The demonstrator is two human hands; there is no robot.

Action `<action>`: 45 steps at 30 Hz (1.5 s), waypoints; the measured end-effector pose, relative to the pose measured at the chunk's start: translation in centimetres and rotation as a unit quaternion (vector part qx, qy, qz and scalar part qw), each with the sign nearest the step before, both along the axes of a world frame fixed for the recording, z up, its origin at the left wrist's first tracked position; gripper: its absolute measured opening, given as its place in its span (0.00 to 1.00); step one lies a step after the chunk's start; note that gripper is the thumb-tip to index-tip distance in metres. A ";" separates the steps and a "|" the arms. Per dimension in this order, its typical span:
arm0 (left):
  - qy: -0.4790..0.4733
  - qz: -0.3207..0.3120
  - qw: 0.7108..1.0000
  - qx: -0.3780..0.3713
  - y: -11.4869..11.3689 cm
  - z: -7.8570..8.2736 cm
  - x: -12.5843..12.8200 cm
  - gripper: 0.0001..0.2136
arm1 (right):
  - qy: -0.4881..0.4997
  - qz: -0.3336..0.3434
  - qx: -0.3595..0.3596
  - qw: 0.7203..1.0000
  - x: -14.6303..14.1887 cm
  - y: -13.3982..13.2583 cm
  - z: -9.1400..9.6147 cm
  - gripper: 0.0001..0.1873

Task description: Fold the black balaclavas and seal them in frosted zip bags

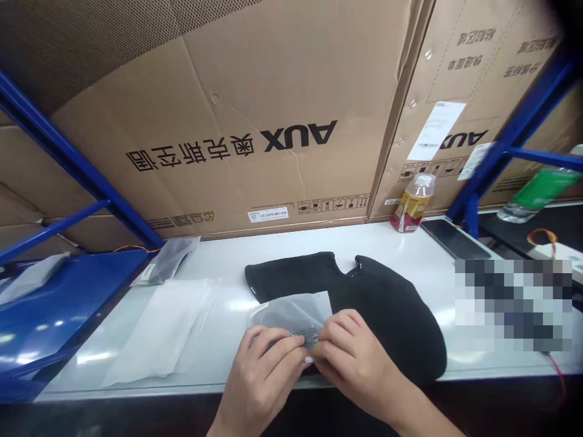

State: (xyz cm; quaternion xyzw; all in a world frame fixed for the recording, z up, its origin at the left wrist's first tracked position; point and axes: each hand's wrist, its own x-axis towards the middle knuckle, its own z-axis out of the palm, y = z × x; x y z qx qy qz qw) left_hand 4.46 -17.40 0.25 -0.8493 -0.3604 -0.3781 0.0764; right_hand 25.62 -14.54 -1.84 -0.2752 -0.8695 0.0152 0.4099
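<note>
Near the table's front edge, a translucent plastic bag [291,311] with something dark inside lies partly over a black fabric piece [387,303]. My left hand [266,370] has its fingers closed on the bag's near left part. Close against it, my right hand [353,358] pinches the near right part of the same bag. Between the fingertips a small white bit shows, too small to name. The black piece spreads behind and to the right of my hands, with a notch in its far edge.
On the left lie a stack of clear plastic bags [155,334] and a filled bag [170,261]. A drink bottle [413,203] and a phone [455,238] stand and lie at the back right. Large cartons [273,73] wall off the far side, between blue metal posts [77,152].
</note>
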 end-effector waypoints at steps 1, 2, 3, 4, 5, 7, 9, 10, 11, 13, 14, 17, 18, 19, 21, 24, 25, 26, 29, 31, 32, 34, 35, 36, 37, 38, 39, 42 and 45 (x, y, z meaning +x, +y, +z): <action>0.001 0.002 1.000 0.002 0.0 -0.1 -0.1 0.07 | 0.002 -0.001 0.006 1.000 0.0 0.0 -0.1 0.07; 0.001 0.003 1.000 0.005 0.0 -0.2 -0.1 0.07 | 0.005 0.000 0.007 1.000 0.0 0.1 -0.2 0.06; -0.001 0.004 1.000 0.008 0.0 -0.4 -0.1 0.07 | 0.010 0.000 0.006 1.000 0.0 0.1 -0.3 0.06; -0.005 0.006 1.000 0.011 0.0 -0.4 -0.1 0.07 | 0.016 -0.002 0.004 1.000 0.1 0.1 -0.4 0.06; -0.009 0.008 1.000 0.013 -0.1 -0.4 -0.1 0.07 | 0.020 -0.003 0.002 1.000 0.1 0.2 -0.4 0.06; -0.010 0.008 1.000 0.014 -0.1 -0.3 0.0 0.08 | 0.022 -0.002 0.003 1.000 0.1 0.2 -0.5 0.06; -0.010 0.001 1.000 0.009 -0.2 0.0 0.2 0.10 | 0.015 0.004 0.005 1.000 0.1 0.1 -0.4 0.06; -0.012 -0.004 1.000 0.007 -0.2 0.0 0.2 0.10 | 0.012 0.008 -0.001 1.000 0.1 0.1 -0.3 0.06; -0.016 -0.008 1.000 0.006 -0.2 0.1 0.2 0.09 | 0.013 0.012 -0.012 1.000 0.1 0.1 -0.2 0.06; -0.027 -0.009 0.999 0.015 -0.2 -0.2 0.0 0.09 | 0.021 0.023 -0.050 0.998 0.1 0.1 -0.1 0.05; -0.031 -0.007 0.999 0.026 -0.2 -0.4 -0.1 0.10 | 0.026 0.032 -0.073 0.996 0.2 0.1 -0.1 0.06; -0.038 -0.006 0.998 0.056 -0.2 -1.3 -0.3 0.12 | 0.037 0.059 -0.122 0.990 0.3 0.2 -0.3 0.09; -0.042 -0.006 0.997 0.062 -0.2 -1.6 -0.2 0.12 | 0.040 0.062 -0.123 0.990 0.4 0.3 -0.3 0.09; -0.048 -0.005 0.997 0.066 -0.1 -1.9 -0.2 0.12 | 0.041 0.061 -0.117 0.990 0.5 0.3 -0.4 0.09; -0.060 0.004 0.996 0.063 -0.1 -2.1 0.1 0.12 | 0.036 0.056 -0.094 0.993 0.6 0.5 -0.5 0.10; -0.066 0.021 0.997 0.027 -0.1 -1.6 0.4 0.10 | 0.027 0.048 -0.077 0.996 0.8 0.6 -0.3 0.10; -0.065 0.023 0.998 0.010 -0.1 -1.3 0.5 0.09 | 0.025 0.045 -0.080 0.995 0.9 0.6 -0.1 0.10; -0.065 0.021 0.998 -0.004 -0.1 -1.0 0.5 0.09 | 0.023 0.041 -0.087 0.995 0.9 0.5 0.1 0.10; -0.068 0.013 0.997 -0.019 -0.1 -0.2 0.4 0.08 | 0.006 0.037 -0.099 0.994 0.8 0.2 0.9 0.10; -0.062 0.009 0.998 -0.024 0.0 0.3 0.3 0.08 | -0.007 0.038 -0.076 0.996 0.6 0.0 1.3 0.09; -0.053 0.007 0.998 -0.029 0.0 0.5 0.2 0.08 | -0.012 0.037 -0.057 0.998 0.5 0.0 1.4 0.08; -0.032 0.000 0.999 -0.037 0.1 0.9 0.1 0.08 | -0.016 0.030 -0.020 0.999 0.4 0.0 1.4 0.06; -0.023 -0.003 0.999 -0.036 0.1 1.1 0.0 0.08 | -0.015 0.024 -0.006 1.000 0.4 0.1 1.4 0.06; -0.017 -0.003 0.999 -0.032 0.2 1.2 0.0 0.08 | -0.013 0.019 0.005 1.000 0.6 0.2 1.3 0.07; -0.015 -0.001 1.000 -0.024 0.2 1.2 -0.1 0.08 | -0.008 0.010 0.015 1.000 0.9 0.3 1.1 0.07; -0.017 0.004 1.000 -0.014 0.2 1.3 -0.2 0.08 | -0.003 0.000 0.022 1.000 1.2 0.4 1.0 0.08; -0.021 0.010 1.000 -0.008 0.1 1.3 -0.3 0.08 | -0.001 -0.010 0.027 1.000 1.7 0.5 0.8 0.09; -0.012 0.019 0.999 -0.033 -0.2 1.4 -0.7 0.08 | -0.024 -0.021 0.034 0.999 3.8 0.4 0.4 0.12; 0.044 -0.011 0.995 -0.087 -0.8 1.7 -1.5 0.04 | -0.067 0.001 -0.017 0.998 5.8 -0.3 0.3 0.12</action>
